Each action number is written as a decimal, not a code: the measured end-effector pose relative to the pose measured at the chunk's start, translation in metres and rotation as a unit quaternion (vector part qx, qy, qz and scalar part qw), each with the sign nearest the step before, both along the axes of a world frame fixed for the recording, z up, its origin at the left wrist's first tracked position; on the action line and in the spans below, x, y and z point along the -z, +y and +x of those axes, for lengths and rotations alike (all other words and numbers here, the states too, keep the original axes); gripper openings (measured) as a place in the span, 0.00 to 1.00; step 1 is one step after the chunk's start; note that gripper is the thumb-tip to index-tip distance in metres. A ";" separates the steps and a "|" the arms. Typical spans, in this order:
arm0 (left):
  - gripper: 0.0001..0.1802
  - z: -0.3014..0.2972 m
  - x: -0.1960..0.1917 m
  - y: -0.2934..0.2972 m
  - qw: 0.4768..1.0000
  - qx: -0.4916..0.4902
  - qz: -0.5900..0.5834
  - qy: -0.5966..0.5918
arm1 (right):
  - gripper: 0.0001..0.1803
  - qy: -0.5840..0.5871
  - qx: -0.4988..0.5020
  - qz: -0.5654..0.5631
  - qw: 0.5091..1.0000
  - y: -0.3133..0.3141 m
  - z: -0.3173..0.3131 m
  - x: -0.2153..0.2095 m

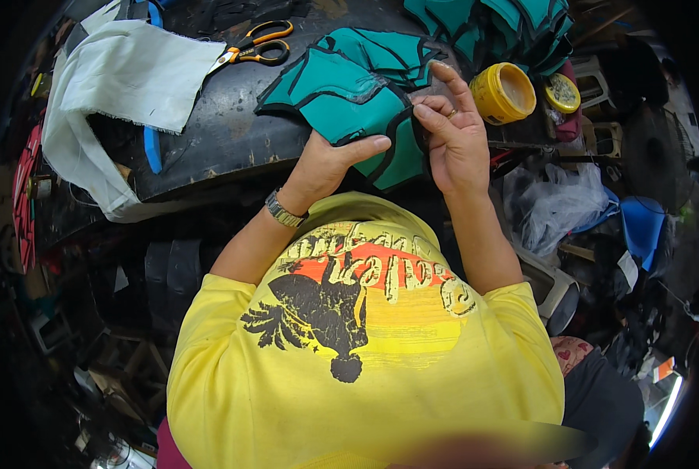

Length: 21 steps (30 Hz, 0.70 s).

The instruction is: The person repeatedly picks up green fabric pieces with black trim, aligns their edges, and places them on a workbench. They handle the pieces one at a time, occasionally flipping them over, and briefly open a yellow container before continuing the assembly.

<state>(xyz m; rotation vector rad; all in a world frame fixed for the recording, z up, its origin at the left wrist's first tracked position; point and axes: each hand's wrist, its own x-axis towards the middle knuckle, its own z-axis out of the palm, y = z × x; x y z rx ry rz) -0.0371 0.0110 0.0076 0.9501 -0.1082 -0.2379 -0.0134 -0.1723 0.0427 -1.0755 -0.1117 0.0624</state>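
A teal cut piece with black edging (pixel 355 109) is held at the near edge of the dark work surface. My left hand (pixel 326 162), a metal watch on its wrist, grips the lower left side, thumb on top and fingers hidden underneath. At the right edge, my right hand (pixel 457 133) pinches the black border between thumb and bent fingers. Its index finger points up, with something smeared on the tip. Just behind lies another teal piece (pixel 377 48) with the same black edging. An open yellow tub (pixel 500 95) of tan paste stands right of my right hand.
Orange-and-black scissors (pixel 265 45) lie at the back left, blades touching a white cloth (pixel 134 74) that hangs over the edge. More teal pieces (pixel 514 27) are piled at the back right. A yellow lid (pixel 562 93) sits beside the tub, above clear plastic bags (pixel 553 205).
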 end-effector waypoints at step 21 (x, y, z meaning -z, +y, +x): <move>0.37 -0.001 -0.006 -0.001 0.990 0.010 -0.141 0.028 | 0.21 -0.140 0.130 -0.193 0.962 -0.016 -0.001 0.003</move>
